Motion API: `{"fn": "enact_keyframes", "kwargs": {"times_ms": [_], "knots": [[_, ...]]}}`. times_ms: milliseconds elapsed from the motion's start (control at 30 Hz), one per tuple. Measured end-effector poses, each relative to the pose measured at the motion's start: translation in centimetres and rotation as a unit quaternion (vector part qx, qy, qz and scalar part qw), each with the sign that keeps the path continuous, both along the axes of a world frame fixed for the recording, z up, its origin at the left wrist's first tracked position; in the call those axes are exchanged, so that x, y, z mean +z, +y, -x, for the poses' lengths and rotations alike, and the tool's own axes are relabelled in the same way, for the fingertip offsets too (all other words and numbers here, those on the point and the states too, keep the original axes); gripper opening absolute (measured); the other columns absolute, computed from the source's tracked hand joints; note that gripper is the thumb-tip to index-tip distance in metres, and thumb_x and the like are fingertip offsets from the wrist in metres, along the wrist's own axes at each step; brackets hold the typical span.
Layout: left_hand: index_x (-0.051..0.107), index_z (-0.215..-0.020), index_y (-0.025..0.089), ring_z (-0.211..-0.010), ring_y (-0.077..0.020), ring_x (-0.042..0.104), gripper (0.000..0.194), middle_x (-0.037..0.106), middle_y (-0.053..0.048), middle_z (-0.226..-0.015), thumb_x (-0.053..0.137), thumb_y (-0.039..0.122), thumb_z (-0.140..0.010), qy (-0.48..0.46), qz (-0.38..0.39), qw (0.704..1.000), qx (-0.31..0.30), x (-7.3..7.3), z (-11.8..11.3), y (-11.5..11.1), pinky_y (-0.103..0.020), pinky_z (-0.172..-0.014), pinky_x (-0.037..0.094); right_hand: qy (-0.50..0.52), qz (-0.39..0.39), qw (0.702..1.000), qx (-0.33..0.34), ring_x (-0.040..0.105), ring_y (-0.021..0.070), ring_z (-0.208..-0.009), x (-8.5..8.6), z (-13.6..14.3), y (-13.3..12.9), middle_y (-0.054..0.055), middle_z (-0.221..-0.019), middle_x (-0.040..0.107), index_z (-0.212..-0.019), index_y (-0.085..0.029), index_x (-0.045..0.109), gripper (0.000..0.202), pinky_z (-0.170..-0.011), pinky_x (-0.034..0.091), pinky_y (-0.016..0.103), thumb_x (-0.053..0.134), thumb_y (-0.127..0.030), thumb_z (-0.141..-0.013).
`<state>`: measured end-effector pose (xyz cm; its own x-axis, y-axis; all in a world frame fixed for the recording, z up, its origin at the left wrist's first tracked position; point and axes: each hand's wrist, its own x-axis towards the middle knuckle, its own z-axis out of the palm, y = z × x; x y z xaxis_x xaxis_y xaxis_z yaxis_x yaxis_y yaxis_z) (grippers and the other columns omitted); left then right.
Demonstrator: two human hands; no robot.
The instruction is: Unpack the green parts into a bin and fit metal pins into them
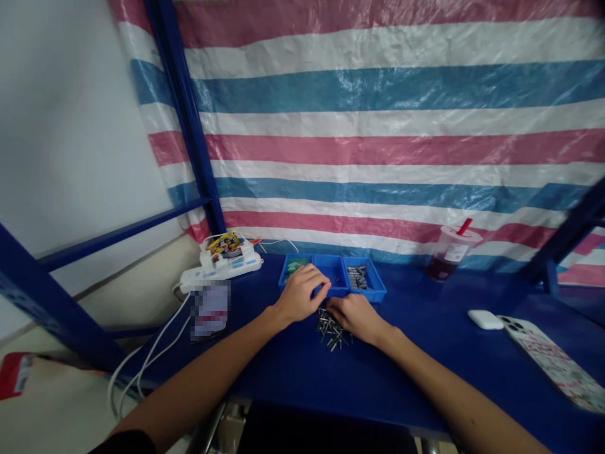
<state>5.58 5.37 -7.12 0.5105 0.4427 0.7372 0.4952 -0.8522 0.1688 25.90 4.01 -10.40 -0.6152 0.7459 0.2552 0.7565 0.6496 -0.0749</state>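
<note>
Both bare hands are at work on the table, close together at the front of a blue tray with three compartments. A loose pile of small metal pieces lies on the table just in front of the tray, between the hands and slightly nearer the person.

The left hand is over the front of the tray's left compartment, fingers bent and thumb toward the right hand. Its fingertips are partly hidden; whether the grip is clamped on a piece cannot be told. The right hand is low at the right edge of the pile, fingers curled inward; whether its grip is closed on a piece cannot be told either.

The left compartment contains green items, partly covered by the left hand. The right compartment contains grey metal pieces.

To the right stand a cup with a red straw and, nearer, a white case beside a phone in a patterned cover. To the left is a white power strip with cables. A striped sheet hangs behind.
</note>
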Motion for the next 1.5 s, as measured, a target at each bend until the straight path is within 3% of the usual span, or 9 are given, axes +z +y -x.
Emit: {"fn": "enact_keyframes", "kwargs": {"times_ms": [233,567,833,1100,1367,1500], "knots": [[0.067,-0.091,0.018,-0.088,-0.0207,0.061,0.019,0.070,-0.006,-0.087,0.052,0.023,-0.100,0.011,0.002,1.000,0.000,0.0,-0.1,-0.1,-0.038,-0.085,0.048,0.031,0.049,0.998,0.010,0.070,0.0185,-0.076,0.1,-0.1,0.3,0.002,-0.083,0.075,-0.098,-0.025,0.073,0.019,-0.064,0.037,0.026,0.056,-0.032,-0.102],[0.066,-0.092,0.018,-0.089,-0.0214,0.061,0.018,0.070,-0.006,-0.088,0.051,0.023,-0.100,0.005,0.009,1.000,-0.008,-0.1,-0.1,0.1,-0.039,-0.086,0.048,0.017,0.041,0.999,0.006,0.068,0.0194,-0.074,-0.1,0.0,0.3,0.002,-0.080,0.074,-0.102,-0.025,0.072,0.017,-0.062,0.034,0.026,0.059,-0.036,-0.101],[0.066,-0.091,0.018,-0.090,-0.0210,0.060,0.018,0.070,-0.006,-0.088,0.052,0.023,-0.100,0.011,0.011,1.000,-0.009,-0.1,-0.2,0.1,-0.039,-0.086,0.047,0.008,0.026,1.000,0.011,0.067,0.0175,-0.071,-0.2,0.0,0.4,0.002,-0.077,0.072,-0.096,-0.022,0.068,0.012,-0.059,0.029,0.028,0.057,-0.027,-0.100],[0.066,-0.092,0.018,-0.089,-0.0208,0.060,0.017,0.070,-0.006,-0.089,0.052,0.022,-0.100,0.008,0.012,1.000,-0.008,-0.3,-0.2,0.1,-0.039,-0.086,0.047,-0.048,-0.007,0.999,0.005,0.068,0.0183,-0.067,-0.2,0.3,0.3,0.006,-0.079,0.073,-0.096,-0.019,0.066,0.020,-0.057,0.029,0.028,0.049,-0.027,-0.103],[0.065,-0.091,0.018,-0.089,-0.0207,0.059,0.017,0.069,-0.006,-0.088,0.051,0.023,-0.100,0.014,0.016,1.000,-0.004,-0.3,-0.2,0.3,-0.038,-0.085,0.046,-0.140,-0.016,0.990,0.015,0.072,0.0237,-0.074,1.6,1.8,-0.3,0.012,-0.085,0.075,-0.100,-0.016,0.066,0.019,-0.062,0.040,0.029,0.047,-0.019,-0.101],[0.064,-0.091,0.018,-0.089,-0.0207,0.059,0.017,0.069,-0.006,-0.089,0.051,0.022,-0.101,0.017,0.018,1.000,-0.002,-0.4,-0.1,0.4,-0.038,-0.086,0.046,-0.150,-0.026,0.988,0.020,0.072,0.0242,-0.076,1.6,1.8,-0.2,0.013,-0.084,0.075,-0.102,-0.014,0.066,0.019,-0.064,0.041,0.029,0.047,-0.017,-0.100]]}}
